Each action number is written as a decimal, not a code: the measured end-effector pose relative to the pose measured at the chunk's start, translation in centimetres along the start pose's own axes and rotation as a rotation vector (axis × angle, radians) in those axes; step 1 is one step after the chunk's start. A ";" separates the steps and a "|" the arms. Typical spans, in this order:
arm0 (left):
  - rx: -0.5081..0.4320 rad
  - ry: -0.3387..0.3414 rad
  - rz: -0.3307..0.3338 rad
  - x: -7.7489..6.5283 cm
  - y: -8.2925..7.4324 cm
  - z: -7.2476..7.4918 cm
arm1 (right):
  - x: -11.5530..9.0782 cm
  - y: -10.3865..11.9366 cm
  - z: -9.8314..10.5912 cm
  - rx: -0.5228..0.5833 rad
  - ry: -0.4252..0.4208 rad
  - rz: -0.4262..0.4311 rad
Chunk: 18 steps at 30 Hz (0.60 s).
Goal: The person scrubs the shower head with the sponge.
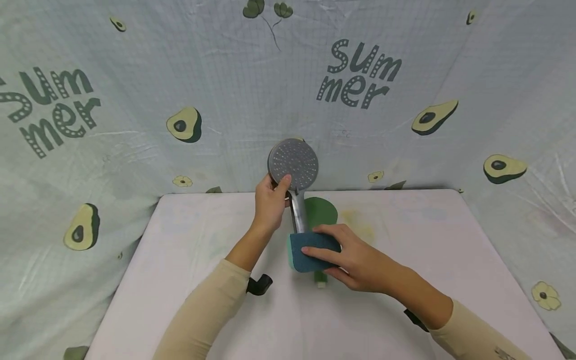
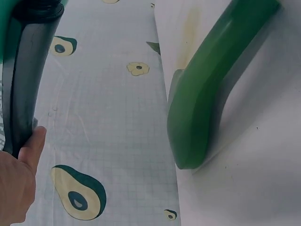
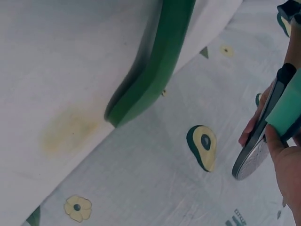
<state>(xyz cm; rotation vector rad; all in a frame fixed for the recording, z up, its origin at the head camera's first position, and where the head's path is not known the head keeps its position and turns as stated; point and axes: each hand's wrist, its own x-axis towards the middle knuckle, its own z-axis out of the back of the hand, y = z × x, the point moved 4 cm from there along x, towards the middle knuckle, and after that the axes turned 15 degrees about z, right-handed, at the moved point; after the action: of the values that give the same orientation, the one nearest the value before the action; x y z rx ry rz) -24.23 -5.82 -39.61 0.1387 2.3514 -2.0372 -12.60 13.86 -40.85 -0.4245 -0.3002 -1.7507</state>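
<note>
Teal sponge [image 1: 317,241], pinched by the right hand [image 1: 357,261], apparently scrubs the showerhead [image 1: 294,161] gripped by the left hand [image 1: 269,206]; the next stroke calls for steady bracing.

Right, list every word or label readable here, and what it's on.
"Sum mer": left side of the patterned backdrop.
"Sum mer": backdrop, right of centre.
Mark on the right sleeve: too blurred to read.
Shower head, sponge: none visible.
Lettering at the right wrist view's bottom: too cut off.
</note>
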 end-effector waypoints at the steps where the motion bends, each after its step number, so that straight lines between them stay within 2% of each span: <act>1: 0.002 -0.002 0.002 0.0 0.0 0.0 | 0.0 0.0 0.0 0.000 -0.002 -0.003; 6: 0.001 0.012 0.020 -0.1 0.3 -0.3 | 0.5 -1.0 0.1 -0.024 -0.012 -0.076; 12: -0.039 0.009 0.039 -0.3 0.7 -0.9 | 2.2 -3.2 1.0 -0.181 -0.018 -0.184; 15: -0.054 -0.005 0.024 -0.4 0.6 -0.8 | 2.8 -3.7 1.3 -0.210 -0.015 -0.192; 18: -0.040 -0.020 0.000 -0.3 0.3 -0.7 | 3.0 -3.5 1.4 -0.179 0.000 -0.182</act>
<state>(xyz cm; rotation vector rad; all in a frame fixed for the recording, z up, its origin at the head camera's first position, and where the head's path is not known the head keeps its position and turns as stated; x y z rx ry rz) -23.89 -5.07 -39.76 0.1166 2.3785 -1.9802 -16.43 12.54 -38.16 -0.5398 -0.1876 -1.9637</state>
